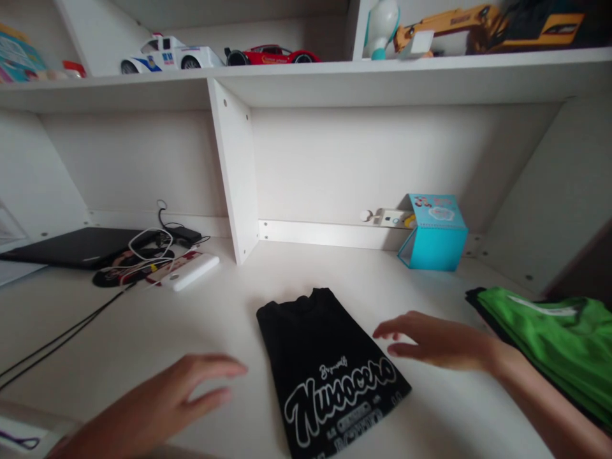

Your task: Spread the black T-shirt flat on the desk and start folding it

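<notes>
A black T-shirt point(310, 344) with white lettering lies folded into a flat rectangle on the white desk, its collar toward the back. To its left, my left hand point(196, 389) hovers with thumb and fingers apart, holding nothing. On the other side, my right hand point(415, 338) is close to the shirt's right edge, also unclosed and with nothing in it. Whether its fingertips touch the fabric I cannot tell. Beyond my right forearm, a green garment point(549, 325) rests on top of darker folded cloth at the desk's right side.
A teal desk calendar point(437, 248) stands at the back right beside a power strip point(394, 218). On the left are a black laptop point(81, 245), cables and a white box point(191, 271). An upright divider point(234, 172) supports a shelf holding toy vehicles point(270, 55).
</notes>
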A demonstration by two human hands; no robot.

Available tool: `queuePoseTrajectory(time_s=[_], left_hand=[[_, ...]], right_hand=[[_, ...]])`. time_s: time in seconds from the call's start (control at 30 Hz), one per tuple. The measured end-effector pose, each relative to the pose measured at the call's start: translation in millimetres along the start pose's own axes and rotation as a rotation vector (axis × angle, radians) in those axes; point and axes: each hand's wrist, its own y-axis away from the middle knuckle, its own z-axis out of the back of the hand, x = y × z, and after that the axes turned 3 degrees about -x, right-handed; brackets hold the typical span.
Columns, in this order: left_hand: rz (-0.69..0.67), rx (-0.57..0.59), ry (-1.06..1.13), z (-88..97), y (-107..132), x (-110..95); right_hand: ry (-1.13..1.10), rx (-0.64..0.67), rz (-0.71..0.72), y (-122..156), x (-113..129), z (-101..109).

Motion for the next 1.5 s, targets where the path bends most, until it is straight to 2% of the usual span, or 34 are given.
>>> queuePoseTrajectory(time_s=[0.07, 0.1, 0.17, 0.23, 0.33, 0.5, 0.6, 0.7, 0.77, 0.83, 0.93, 0.97, 1.0, 1.03, 1.07, 1.13, 1.17, 1.2, 1.3, 1.33, 1.4, 1.5], left_hand=[[-0.163, 0.107, -0.027, -8.6, -47.6, -14.3], [-0.231, 0.095, -0.056, -15.7, -69.4, -21.6], [-0.264, 0.085, -0.142, -31.0, -102.6, -35.1], [-0.275, 0.111, -0.229, -42.0, -119.2, -46.4], [-0.336, 0.116, -0.263, -43.4, -118.9, -64.1], [-0.525, 0.041, -0.077, -22.6, -96.3, -106.5], [-0.541, 0.004, -0.007, -10.6, -90.8, -125.2], [-0.458, -0.005, 0.083, -3.3, -94.5, -131.8], [-0.404, 0.126, 0.130, -1.5, -96.9, -135.5], [-0.391, 0.337, 0.138, 0.2, -94.8, -144.1], [-0.541, 0.584, 0.117, 11.6, -83.7, -167.3], [-0.615, 0.648, 0.135, 18.7, -80.1, -175.8], [-0.680, 0.664, 0.180, 26.6, -77.8, -183.5], [-0.725, 0.611, 0.245, 34.4, -77.2, -189.9], [-0.740, 0.481, 0.315, 40.7, -78.5, -194.8], [-0.707, 0.119, 0.412, 44.8, -85.5, -200.1], [-0.692, 0.001, 0.429, 41.2, -90.3, -201.0], [-0.688, -0.035, 0.432, 34.1, -95.3, -201.2], [-0.716, 0.054, 0.458, 3.7, -111.7, -198.0], [-0.708, 0.033, 0.460, -4.3, -118.4, -195.4], [-0.644, -0.105, 0.428, -9.4, -134.1, -187.4], [-0.536, -0.340, 0.261, 8.6, -154.6, -173.5]], right_hand=[[0.011, -0.036, -0.035, -6.9, -7.4, -2.3], [0.023, -0.054, -0.037, -13.6, -7.1, -5.7], [0.029, -0.091, -0.029, -28.7, -0.4, -15.0], [0.013, -0.121, 0.004, -41.2, 12.2, -24.3], [-0.042, -0.171, 0.081, -51.6, 36.3, -31.9], [-0.202, -0.242, 0.204, -54.9, 76.8, -27.7], [-0.342, -0.296, 0.223, -55.1, 88.5, -19.8], [-0.462, -0.442, 0.214, -55.8, 84.5, 0.8], [-0.534, -0.612, 0.213, -55.2, 77.8, 25.0], [-0.612, -0.803, 0.220, -52.2, 73.7, 54.6], [-0.725, -0.972, 0.250, -41.9, 79.8, 96.6], [-0.755, -0.995, 0.265, -37.2, 84.8, 107.6], [-0.780, -1.004, 0.289, -32.2, 90.6, 116.8], [-0.795, -0.991, 0.323, -27.3, 96.7, 124.1], [-0.800, -0.958, 0.368, -22.9, 102.4, 129.8], [-0.781, -0.858, 0.456, -16.5, 111.1, 137.5], [-0.759, -0.798, 0.482, -15.0, 113.7, 140.1], [-0.732, -0.735, 0.494, -14.4, 114.9, 142.1], [-0.597, -0.523, 0.494, -15.4, 111.3, 148.5], [-0.528, -0.459, 0.497, -14.9, 107.8, 151.6], [-0.376, -0.382, 0.479, -11.0, 97.8, 160.3], [-0.157, -0.406, 0.313, -1.1, 78.3, 177.2]])
